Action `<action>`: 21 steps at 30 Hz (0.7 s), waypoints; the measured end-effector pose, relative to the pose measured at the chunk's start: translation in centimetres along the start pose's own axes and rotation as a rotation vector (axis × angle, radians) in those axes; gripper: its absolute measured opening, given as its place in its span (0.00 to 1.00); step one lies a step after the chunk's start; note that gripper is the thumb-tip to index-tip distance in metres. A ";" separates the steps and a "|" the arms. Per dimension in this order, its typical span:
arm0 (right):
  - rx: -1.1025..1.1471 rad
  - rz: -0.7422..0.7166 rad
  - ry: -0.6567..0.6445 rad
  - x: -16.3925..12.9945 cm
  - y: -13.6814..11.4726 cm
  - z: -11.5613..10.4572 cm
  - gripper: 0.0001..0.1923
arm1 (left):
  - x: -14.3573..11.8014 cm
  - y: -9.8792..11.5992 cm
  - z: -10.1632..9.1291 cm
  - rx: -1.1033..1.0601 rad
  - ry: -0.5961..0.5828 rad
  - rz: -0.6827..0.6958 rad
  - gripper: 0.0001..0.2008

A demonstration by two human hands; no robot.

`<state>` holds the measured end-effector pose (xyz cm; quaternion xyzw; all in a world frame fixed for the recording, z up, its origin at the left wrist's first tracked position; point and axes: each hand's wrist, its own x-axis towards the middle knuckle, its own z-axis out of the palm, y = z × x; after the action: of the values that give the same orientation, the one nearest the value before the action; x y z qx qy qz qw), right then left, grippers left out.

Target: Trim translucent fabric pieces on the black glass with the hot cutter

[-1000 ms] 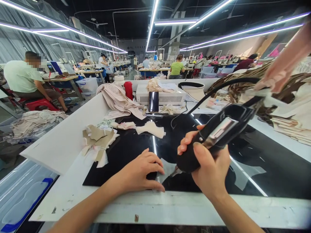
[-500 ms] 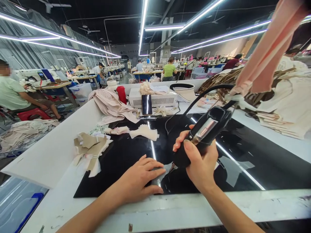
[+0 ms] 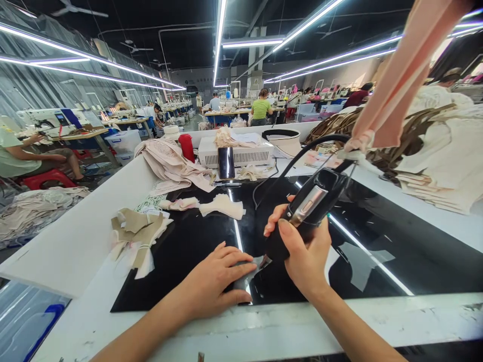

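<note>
My right hand [image 3: 307, 256] is wrapped round a black corded handheld power tool [image 3: 315, 201], thumb along its near side. A silver plate shows on the tool's body, and its lower tip reaches toward a small translucent piece [image 3: 261, 261] on the glossy black sheet [image 3: 188, 274]. Flat on that sheet lies my left hand [image 3: 221, 276], fingers stretched out, its fingertips on the edge of the translucent piece. Strips of pink fabric [image 3: 400, 85] are tied at the tool's upper end. The exact contact at the tip is hard to make out.
Tied beige fabric pieces [image 3: 139, 229] and a cream piece [image 3: 222, 205] lie left and ahead. Behind them stand a phone [image 3: 226, 163] and a vented white box [image 3: 251, 153]. A black cable [image 3: 298, 161] arcs across. Stacked cloth [image 3: 441, 161] is at right; a person [image 3: 22, 156] sits left.
My right hand and the tool have shifted slightly left. My left hand stays nearly in place on the sheet. The whole view has moved a little, and the seated person's arm is raised now.
</note>
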<state>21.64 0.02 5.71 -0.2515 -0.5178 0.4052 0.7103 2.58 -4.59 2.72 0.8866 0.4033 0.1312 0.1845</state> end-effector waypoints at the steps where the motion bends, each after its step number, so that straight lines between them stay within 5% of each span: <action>1: -0.004 -0.008 -0.004 0.0 0.0 0.0 0.16 | 0.0 0.0 0.0 0.000 0.001 0.000 0.26; 21: -0.094 -0.017 0.068 0.5 0.0 -0.6 0.16 | -0.1 0.2 -0.2 0.002 -0.010 -0.010 0.24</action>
<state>22.28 0.50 5.82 -0.2937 -0.5138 0.3654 0.7185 2.57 -4.73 2.94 0.8854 0.4068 0.1258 0.1863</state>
